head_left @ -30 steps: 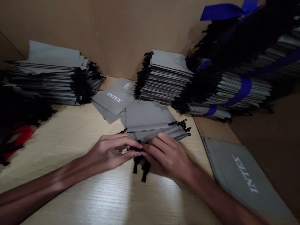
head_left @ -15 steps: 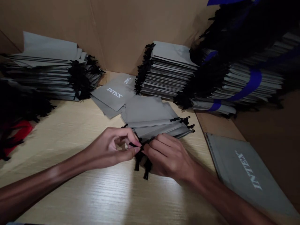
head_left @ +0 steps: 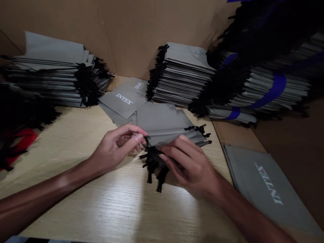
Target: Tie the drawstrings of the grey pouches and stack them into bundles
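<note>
1. Left hand (head_left: 115, 145) is hovering half-open at the edge of the flat grey fabric drawstring bags (head_left: 162, 119), which are lying on the pale wood tabletop (head_left: 76, 145).
2. Right hand (head_left: 189, 167) is curving over their black cords (head_left: 153, 165) (grip unclear), which are seemingly calling for sorting.

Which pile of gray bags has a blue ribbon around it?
The far-right pile of gray bags, with black cords along one side. The blue ribbon wraps around it, while the left pile and middle pile show none.
</note>
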`<state>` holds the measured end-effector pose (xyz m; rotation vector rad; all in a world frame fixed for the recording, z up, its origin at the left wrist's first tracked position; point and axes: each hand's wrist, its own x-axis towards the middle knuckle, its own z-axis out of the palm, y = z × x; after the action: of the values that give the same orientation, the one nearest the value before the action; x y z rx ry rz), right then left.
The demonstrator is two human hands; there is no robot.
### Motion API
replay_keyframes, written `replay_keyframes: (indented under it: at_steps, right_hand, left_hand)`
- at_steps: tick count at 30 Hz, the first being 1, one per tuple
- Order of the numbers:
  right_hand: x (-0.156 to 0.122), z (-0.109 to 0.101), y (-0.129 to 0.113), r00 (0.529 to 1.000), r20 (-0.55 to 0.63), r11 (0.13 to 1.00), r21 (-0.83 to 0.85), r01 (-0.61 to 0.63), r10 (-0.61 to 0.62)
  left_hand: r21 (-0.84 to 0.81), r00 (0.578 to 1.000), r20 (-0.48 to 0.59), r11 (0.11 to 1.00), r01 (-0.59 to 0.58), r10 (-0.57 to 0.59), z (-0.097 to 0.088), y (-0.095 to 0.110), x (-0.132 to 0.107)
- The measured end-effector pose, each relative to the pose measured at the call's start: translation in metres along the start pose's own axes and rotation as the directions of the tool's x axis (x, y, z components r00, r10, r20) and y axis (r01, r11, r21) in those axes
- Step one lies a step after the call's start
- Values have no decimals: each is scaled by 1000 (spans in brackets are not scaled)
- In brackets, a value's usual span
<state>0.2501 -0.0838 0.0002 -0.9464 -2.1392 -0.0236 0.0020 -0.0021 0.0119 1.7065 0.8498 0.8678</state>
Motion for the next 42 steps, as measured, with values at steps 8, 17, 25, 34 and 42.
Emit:
replay_keyframes:
  at_steps: [8, 17, 25, 34, 42]
  right_hand:
    - [3, -9, 2, 989, -105, 993, 76, -93, 100]
    - [2, -11, 4, 993, -87, 994, 71, -77, 83]
    - [-1, -22, 11, 957, 281, 997, 12, -81, 75]
    - [3, -36, 12, 959, 225, 962, 171, -211, 170]
    - [2, -32, 12, 944, 263, 965, 120, -235, 197]
  left_hand:
    - [125, 983, -120, 984, -126, 141, 4, -7, 2]
    - [45, 989, -130, 997, -67, 72, 1, -8, 2]
    - [5, 999, -54, 1000, 0, 1, -1, -12, 1]
    - [269, 989, -14, 954, -137, 146, 1, -8, -2]
    - [306, 992, 29, 944, -126, 123, 3, -11, -3]
